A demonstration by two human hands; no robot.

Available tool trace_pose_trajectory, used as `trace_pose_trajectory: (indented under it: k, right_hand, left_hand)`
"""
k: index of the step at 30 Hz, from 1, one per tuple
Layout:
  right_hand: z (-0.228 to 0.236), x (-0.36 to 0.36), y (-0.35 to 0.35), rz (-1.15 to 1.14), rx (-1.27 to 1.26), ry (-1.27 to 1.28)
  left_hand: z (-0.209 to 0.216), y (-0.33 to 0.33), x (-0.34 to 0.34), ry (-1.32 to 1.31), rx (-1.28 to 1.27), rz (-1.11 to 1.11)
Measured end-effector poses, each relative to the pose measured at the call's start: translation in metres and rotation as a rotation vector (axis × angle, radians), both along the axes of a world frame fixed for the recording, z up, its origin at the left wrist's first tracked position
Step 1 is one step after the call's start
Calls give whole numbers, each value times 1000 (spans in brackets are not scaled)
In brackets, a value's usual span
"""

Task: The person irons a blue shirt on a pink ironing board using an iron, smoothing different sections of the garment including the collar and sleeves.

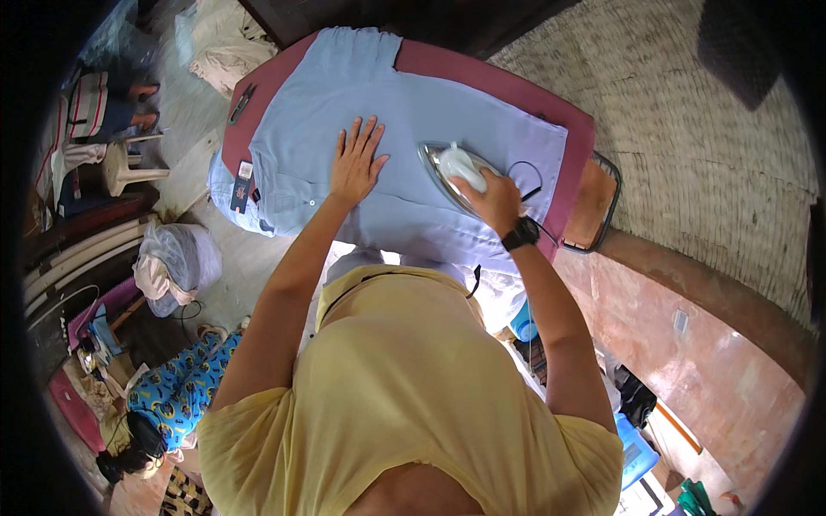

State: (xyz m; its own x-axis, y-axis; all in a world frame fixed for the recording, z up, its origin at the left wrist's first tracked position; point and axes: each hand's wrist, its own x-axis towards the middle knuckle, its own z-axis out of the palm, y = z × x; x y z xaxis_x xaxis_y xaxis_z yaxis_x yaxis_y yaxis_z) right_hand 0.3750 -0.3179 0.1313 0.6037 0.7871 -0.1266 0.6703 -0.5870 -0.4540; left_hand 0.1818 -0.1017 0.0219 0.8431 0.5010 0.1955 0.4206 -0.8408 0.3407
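A light blue shirt (pixel 292 120) lies spread over a maroon ironing board (pixel 482 69), its far part reaching the board's upper edge. My left hand (pixel 354 165) rests flat on the cloth, fingers spread. To its right, my right hand (pixel 492 199) grips a clothes iron (pixel 456 163) with a white body, and the metal soleplate sits on the shirt. From the iron a dark cord (pixel 540 230) runs past my wrist, which wears a black watch (pixel 521 232). A dark hang tag (pixel 242 187) lies at the shirt's left end.
Small thread snips (pixel 243 101) lie on the board's left end. A metal-framed rest (pixel 602 202) juts from its right end. Bagged cloth (pixel 176 262) sits on the floor at left, near a plastic chair (pixel 129 169). People are at the far left and lower left.
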Motion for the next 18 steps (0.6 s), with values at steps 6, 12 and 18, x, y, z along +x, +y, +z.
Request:
trace_pose_trajectory:
  k: [6, 12, 18]
  right_hand:
    - [10, 7, 110, -270, 215, 196]
    - [3, -4, 77, -273, 145, 221]
    - [-23, 13, 91, -424, 333, 203]
  left_hand:
    - [1, 0, 1, 3, 19, 8]
    - [11, -8, 22, -8, 10, 98]
    - [1, -13, 74, -149, -77, -101]
